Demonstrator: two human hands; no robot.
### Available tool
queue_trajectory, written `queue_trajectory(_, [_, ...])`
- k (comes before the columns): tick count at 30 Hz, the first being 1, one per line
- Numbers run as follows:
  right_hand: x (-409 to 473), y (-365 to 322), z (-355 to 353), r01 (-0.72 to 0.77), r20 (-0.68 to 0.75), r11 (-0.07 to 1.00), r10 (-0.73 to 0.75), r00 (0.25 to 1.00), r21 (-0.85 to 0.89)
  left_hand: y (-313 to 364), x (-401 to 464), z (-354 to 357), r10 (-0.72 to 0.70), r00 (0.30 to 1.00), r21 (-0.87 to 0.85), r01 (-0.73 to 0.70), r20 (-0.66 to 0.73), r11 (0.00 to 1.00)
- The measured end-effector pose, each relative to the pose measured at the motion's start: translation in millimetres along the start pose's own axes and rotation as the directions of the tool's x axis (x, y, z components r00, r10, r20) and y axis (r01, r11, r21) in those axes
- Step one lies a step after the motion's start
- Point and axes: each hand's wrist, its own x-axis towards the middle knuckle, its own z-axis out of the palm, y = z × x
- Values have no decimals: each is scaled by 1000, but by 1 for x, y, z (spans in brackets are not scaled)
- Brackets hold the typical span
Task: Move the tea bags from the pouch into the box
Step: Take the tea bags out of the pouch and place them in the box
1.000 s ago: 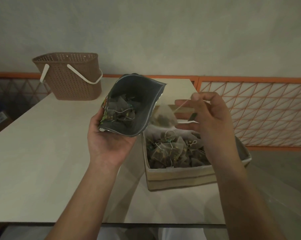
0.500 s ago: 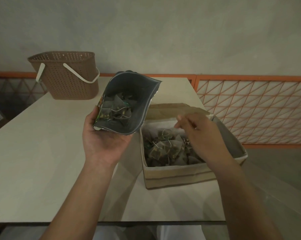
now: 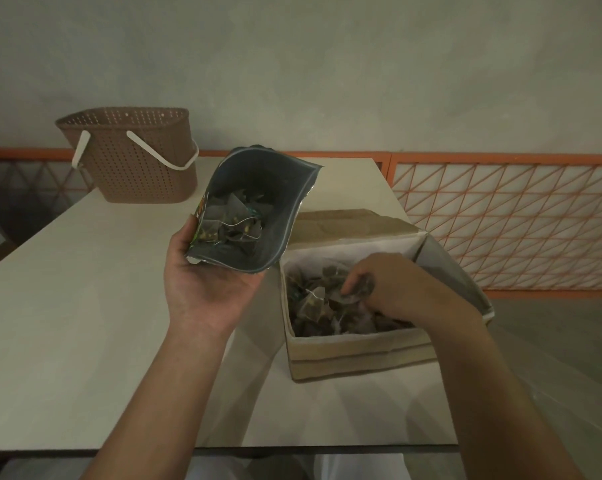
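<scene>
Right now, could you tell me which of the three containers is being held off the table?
The pouch: the left hand holds it up, open, while the box and the basket stand on the table.

- Left hand [image 3: 206, 292]: bare; no glove, ring or band visible on the parts shown.
- Left forearm [image 3: 161, 403]: bare from wrist to the lower frame edge; no sleeve, watch or strap in view.
- Right hand [image 3: 396, 289]: bare; back of the hand and knuckles visible, with no glove or ring on them. The fingers [image 3: 356, 280] are partly hidden.
- Right forearm [image 3: 493, 393]: bare from wrist to the lower frame edge; no sleeve or wristwear.
- Clothing: a pale, whitish garment [image 3: 358, 467] shows below the near edge of the surface, between the forearms. Its type cannot be determined.
</scene>
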Motion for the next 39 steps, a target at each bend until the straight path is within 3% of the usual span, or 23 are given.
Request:
queue_trajectory(5, [1, 15, -8, -13, -7, 998, 13, 1000, -55, 0, 0, -1, -10, 1000, -16, 10, 0, 1000])
queue_trajectory(9, [6, 4, 0, 46, -230, 997, -61, 971, -70, -1, 0, 1, -7, 1000, -19, 7, -12, 1000])
queue_trajectory(11, [10, -2, 7, 101, -89, 993, -105, 990, -55, -2, -1, 1, -1, 1000, -17, 1, -8, 1000])
queue_trajectory(13, [11, -6, 13, 91, 141, 995, -84, 986, -41, -1, -2, 0, 1, 1000, -13, -1, -5, 1000])
queue_trajectory(15, [9, -10, 13, 87, 205, 996, -83, 975, -9, 1, -2, 0, 4, 1000, -10, -4, -2, 1000])
queue_trajectory(18, [8, -16, 5, 148, 43, 985, -153, 987, 91, 2, -2, -1, 5, 1000, -13, -5, 6, 1000])
queue_trajectory(20, [7, -24, -4, 237, -196, 955, -202, 959, 176, 2, -3, -2, 4, 1000, -3, -4, 20, 1000])
queue_trajectory(23, [-3, -50, -18, 468, -568, 831, -238, 788, 301, 2, -2, -2, 1, 999, 25, -2, 48, 1000])
queue_trajectory(25, [-8, -72, -24, 562, -636, 771, -277, 720, 301, 2, -3, -2, -6, 998, 44, 3, 63, 999])
queue_trajectory(27, [-5, -92, -27, 593, -593, 766, -363, 718, 248, 2, -3, -3, -9, 998, 50, 5, 64, 999])
queue_trajectory(30, [18, -116, -26, 517, -366, 853, -459, 809, 73, 4, -4, -4, 2, 999, 34, -4, 51, 999])
queue_trajectory(35, [76, -139, -12, 384, -64, 909, -398, 915, -160, 6, -6, -2, -4, 1000, 6, 4, -4, 1000])
queue_trajectory(39, [99, -149, 1, 371, 36, 920, -370, 928, -129, 7, -6, 0, 5, 1000, 23, -5, -25, 1000])
